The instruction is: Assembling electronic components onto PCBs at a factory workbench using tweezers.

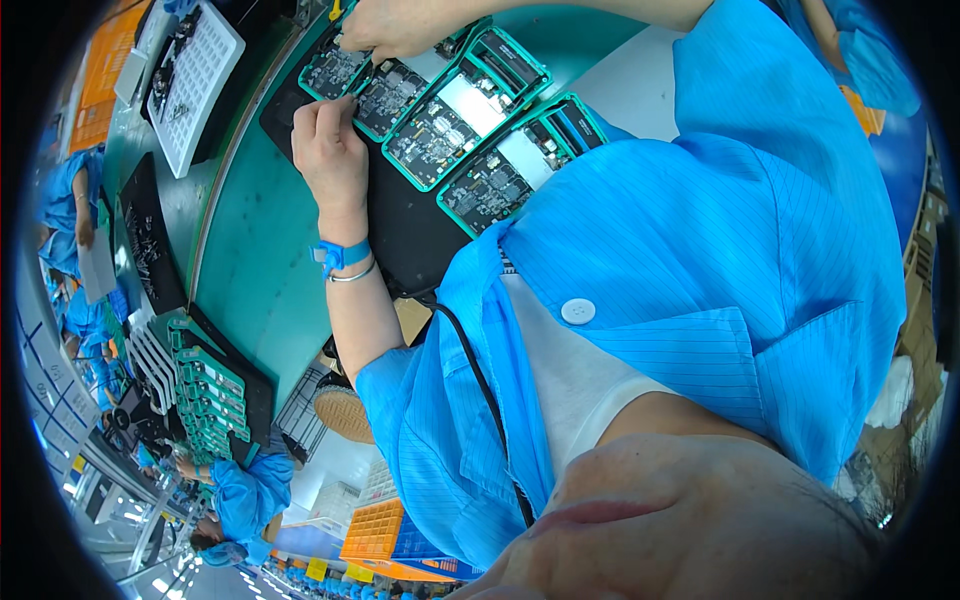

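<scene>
Several green-framed electronic devices with exposed circuit boards lie in a row on a black mat [405, 235]. My left hand [330, 155], with a blue wrist strap on its wrist, is closed in a pinch at the edge of one green-framed device [390, 98]. Whatever its fingertips hold is too small to make out. Bent over the neighbouring device [333, 70] is my right hand [400, 25], fingers curled together; what they grip is hidden. Closer to my body sit a device with a silvery plate [435, 140] and another device [490, 185], neither touched.
The green bench [245, 240] curves around to the left. On it stand a white tray [205, 85] of small parts, a black mat [150, 235] and a batch of green frames [212, 390]. Co-workers in blue sit farther along. Orange crates [375, 535] are stacked below.
</scene>
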The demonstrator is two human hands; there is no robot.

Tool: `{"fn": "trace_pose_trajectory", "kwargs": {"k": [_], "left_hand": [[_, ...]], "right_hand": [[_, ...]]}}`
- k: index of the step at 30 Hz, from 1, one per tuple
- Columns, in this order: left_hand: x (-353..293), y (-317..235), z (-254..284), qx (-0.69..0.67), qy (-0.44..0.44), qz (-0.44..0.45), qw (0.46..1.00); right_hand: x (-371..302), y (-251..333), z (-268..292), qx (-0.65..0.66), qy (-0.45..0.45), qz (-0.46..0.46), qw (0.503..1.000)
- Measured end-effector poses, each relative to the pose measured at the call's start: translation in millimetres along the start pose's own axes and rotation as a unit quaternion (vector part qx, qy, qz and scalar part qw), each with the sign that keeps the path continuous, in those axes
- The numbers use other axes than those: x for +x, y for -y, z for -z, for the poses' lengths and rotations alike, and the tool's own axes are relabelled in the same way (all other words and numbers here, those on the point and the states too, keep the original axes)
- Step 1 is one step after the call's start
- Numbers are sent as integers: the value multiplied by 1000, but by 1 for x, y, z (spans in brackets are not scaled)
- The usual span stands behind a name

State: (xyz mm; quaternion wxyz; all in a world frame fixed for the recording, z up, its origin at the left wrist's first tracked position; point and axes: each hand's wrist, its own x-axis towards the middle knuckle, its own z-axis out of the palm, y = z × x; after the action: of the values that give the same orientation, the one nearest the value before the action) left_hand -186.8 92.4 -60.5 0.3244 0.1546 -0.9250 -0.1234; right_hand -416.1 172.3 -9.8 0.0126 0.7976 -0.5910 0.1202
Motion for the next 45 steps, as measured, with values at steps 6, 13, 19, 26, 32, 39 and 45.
{"fn": "trace_pose_trajectory", "kwargs": {"k": [6,13,19,26,32,39,45], "left_hand": [[0,0,0,1,-1,2,1000],[7,6,4,-14,34,-24,999],[16,14,11,-53,96,-52,993],[33,38,23,-110,56,18,992],[50,61,-7,-65,-51,109,991],[46,63,-20,-45,-63,103,992],[44,59,-22,-46,-60,79,994]], "right_hand": [[-1,0,2,9,15,-5,1000],[0,2,4,8,21,-14,1000],[-2,3,4,2,21,-19,1000],[18,-11,18,4,-10,-10,1000],[38,-38,7,-16,-42,-34,998],[51,-29,-8,-81,-22,-15,996],[50,-28,-14,-130,-42,-5,991]]}}
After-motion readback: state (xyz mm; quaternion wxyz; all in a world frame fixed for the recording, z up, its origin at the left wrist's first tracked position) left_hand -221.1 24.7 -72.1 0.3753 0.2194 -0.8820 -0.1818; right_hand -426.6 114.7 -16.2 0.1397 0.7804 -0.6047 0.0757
